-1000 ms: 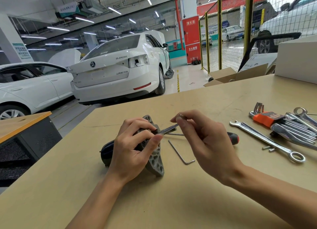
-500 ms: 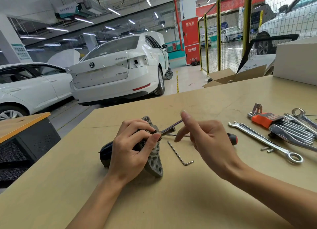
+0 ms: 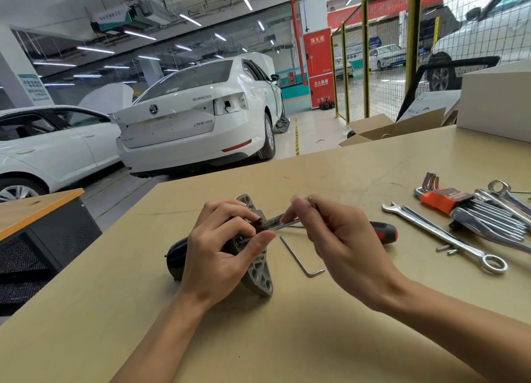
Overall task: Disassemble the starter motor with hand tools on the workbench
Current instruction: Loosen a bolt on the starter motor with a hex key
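Observation:
The starter motor (image 3: 258,273), a dark body with a grey drilled mounting flange, lies on its side on the tan workbench (image 3: 287,339). My left hand (image 3: 221,250) grips it from above, fingers curled round the housing next to the flange. My right hand (image 3: 339,239) pinches a thin metal hex key (image 3: 283,224) between fingertips and thumb. The key's tip meets the motor beside my left thumb.
A loose hex key (image 3: 298,257) lies just right of the motor. Behind my right hand lies a red-and-black screwdriver (image 3: 383,231). A long combination wrench (image 3: 442,234), two small bolts (image 3: 445,249), an orange hex key holder (image 3: 439,198) and several wrenches (image 3: 497,216) lie at the right. White box (image 3: 494,104) far right.
My right hand's fingers opened and reached up half a second ago, then closed again on the key nearer the motor. The left hand and motor stayed still.

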